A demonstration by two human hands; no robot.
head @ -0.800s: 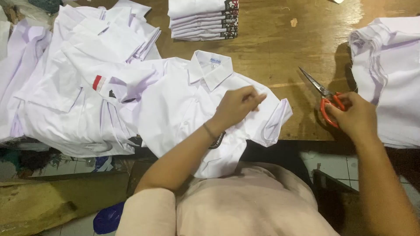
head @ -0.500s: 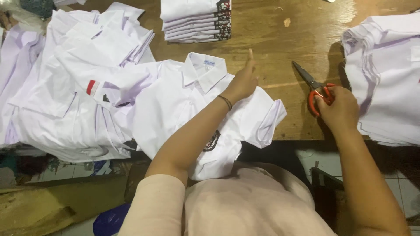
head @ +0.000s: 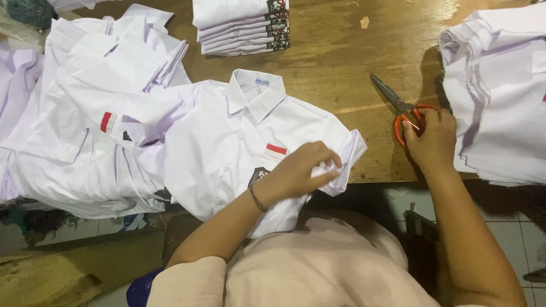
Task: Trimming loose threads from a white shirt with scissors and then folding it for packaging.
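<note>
While pinching sleeve (head: 341,165): left grip (head: 301,170) closed.

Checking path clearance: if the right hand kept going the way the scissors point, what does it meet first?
Right hand holds the orange-handled scissors, blades aimed up-left. That line crosses bare wooden table first, then probably the folded shirt stack; depth is uncertain.

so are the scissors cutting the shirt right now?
No, the scissors lie on the table under the right hand, apart from the shirt that the left hand grips.
</note>
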